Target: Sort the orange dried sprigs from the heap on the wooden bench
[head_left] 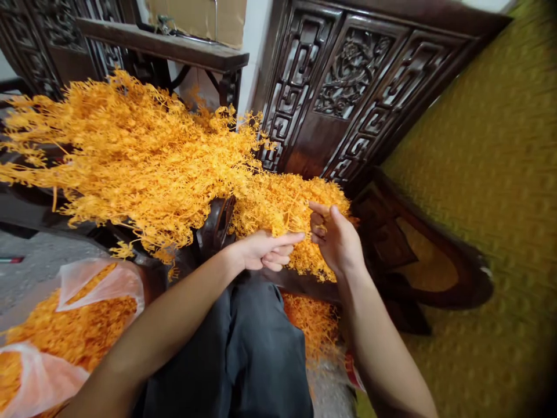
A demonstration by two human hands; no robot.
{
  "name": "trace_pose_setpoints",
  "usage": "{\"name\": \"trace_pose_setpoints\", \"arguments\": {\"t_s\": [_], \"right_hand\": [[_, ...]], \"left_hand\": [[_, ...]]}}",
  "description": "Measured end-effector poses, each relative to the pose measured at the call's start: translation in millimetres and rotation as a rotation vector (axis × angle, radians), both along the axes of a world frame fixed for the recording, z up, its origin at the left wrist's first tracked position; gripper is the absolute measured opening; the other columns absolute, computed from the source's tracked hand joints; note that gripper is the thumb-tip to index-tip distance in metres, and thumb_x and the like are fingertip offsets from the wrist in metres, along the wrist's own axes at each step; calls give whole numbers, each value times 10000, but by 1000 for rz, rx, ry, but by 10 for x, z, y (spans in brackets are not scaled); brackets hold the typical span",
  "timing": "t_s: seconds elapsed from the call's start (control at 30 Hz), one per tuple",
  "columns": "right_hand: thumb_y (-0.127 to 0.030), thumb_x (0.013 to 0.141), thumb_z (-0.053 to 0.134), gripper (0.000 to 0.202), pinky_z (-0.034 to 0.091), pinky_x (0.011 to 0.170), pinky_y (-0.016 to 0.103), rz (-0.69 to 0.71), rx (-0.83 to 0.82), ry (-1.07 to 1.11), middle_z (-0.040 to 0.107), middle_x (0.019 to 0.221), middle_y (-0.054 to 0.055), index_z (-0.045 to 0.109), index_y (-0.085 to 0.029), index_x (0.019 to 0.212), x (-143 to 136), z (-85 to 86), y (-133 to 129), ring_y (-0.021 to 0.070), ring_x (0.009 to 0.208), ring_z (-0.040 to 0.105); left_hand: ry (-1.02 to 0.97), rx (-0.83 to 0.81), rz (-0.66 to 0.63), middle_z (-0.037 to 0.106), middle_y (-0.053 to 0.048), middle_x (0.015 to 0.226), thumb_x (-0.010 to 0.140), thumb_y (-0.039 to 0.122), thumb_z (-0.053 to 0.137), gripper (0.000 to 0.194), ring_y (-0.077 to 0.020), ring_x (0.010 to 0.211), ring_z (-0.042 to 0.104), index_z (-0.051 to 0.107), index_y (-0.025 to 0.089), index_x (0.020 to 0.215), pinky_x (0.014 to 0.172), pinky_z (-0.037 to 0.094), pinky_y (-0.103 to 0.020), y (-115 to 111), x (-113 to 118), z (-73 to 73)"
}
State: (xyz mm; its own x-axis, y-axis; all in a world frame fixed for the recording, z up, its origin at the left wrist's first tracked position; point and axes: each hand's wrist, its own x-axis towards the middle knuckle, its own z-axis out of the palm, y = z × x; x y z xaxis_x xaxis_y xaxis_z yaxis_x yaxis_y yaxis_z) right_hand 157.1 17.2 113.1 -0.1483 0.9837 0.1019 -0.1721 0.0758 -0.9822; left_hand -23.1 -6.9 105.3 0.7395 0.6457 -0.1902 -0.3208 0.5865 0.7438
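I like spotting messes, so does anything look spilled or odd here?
Maybe. Orange strands sit low beside the dark trousers, below the orange heap near the right hand, with thin bits straying from their lower edge. They look spilled, but might have been put there on purpose.

Rough, matt sprigs (287, 200); glossy wooden panel (314, 138)
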Motion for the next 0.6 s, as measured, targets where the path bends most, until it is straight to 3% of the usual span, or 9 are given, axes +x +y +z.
{"name": "trace_pose_setpoints", "arguments": {"t_s": [0.07, 0.17, 0.23, 0.3, 0.33, 0.4, 0.5, 0.57, 0.6], "right_hand": [[-638, 881, 622, 466, 220, 427, 235, -42, 131, -181, 386, 666, -26, 630, -188, 760, -69, 41, 69, 82, 522, 304], [-632, 859, 665, 522, 251, 444, 233, -217, 327, -359, 374, 594, -36, 485, -198, 632, -89, 59, 344, 87, 523, 314], [-664, 848, 641, 506, 221, 414, 225, -348, 298, -258, 302, 546, -69, 474, -217, 677, -35, 21, 624, 84, 471, 263], [-685, 823, 622, 495, 159, 375, 215, -391, 167, -127, 210, 534, -101, 456, -233, 705, 52, -56, 896, 75, 424, 173], [-673, 830, 605, 472, 158, 366, 209, -362, 116, -132, 230, 547, -98, 485, -229, 728, 95, -105, 1002, 74, 416, 185], [-654, 842, 577, 451, 270, 373, 214, -299, 72, -284, 365, 587, -59, 567, -209, 776, 165, -210, 1127, 88, 432, 322], [-607, 743, 728, 439, 543, 655, 337, -323, 151, -576, 616, 792, 77, 655, -177, 791, 212, -330, 1111, 201, 740, 615], [-600, 736, 752, 447, 533, 890, 414, -374, 258, -676, 680, 944, 148, 691, -162, 806, 198, -359, 1002, 283, 996, 635], [-620, 785, 703, 463, 520, 927, 422, -366, 301, -669, 691, 991, 154, 708, -160, 841, 176, -362, 930, 293, 1058, 623]], "left_hand": [[25, -13, -14, 247, 114, 504, 911, 411, 680, 435, -23, 376, 131, 367, 200, 694, 388, 73, -201, 13, 34, -23], [70, -44, -20, 249, 112, 502, 876, 427, 721, 484, -17, 379, 133, 354, 197, 661, 384, 72, -195, 60, 31, -65], [93, -75, -17, 231, 108, 495, 895, 405, 702, 495, -17, 380, 130, 345, 195, 626, 379, 65, -195, 105, 5, -91], [111, -105, 8, 210, 102, 486, 946, 372, 635, 506, -18, 381, 124, 323, 195, 589, 376, 63, -192, 152, -25, -109], [119, -118, 23, 201, 100, 482, 967, 364, 602, 514, -20, 380, 120, 313, 195, 576, 375, 67, -191, 175, -38, -115], [137, -137, 46, 189, 99, 474, 988, 365, 565, 525, -23, 378, 114, 305, 195, 565, 372, 73, -188, 221, -56, -129], [154, -160, 52, 188, 101, 459, 994, 360, 556, 526, -24, 370, 111, 302, 195, 563, 366, 79, -187, 282, -54, -168], [150, -166, 69, 198, 103, 453, 997, 351, 551, 515, -24, 365, 115, 307, 194, 571, 362, 75, -184, 311, -37, -207], [146, -168, 70, 204, 104, 451, 993, 351, 558, 511, -23, 363, 118, 308, 195, 576, 361, 72, -183, 323, -25, -224]]}}
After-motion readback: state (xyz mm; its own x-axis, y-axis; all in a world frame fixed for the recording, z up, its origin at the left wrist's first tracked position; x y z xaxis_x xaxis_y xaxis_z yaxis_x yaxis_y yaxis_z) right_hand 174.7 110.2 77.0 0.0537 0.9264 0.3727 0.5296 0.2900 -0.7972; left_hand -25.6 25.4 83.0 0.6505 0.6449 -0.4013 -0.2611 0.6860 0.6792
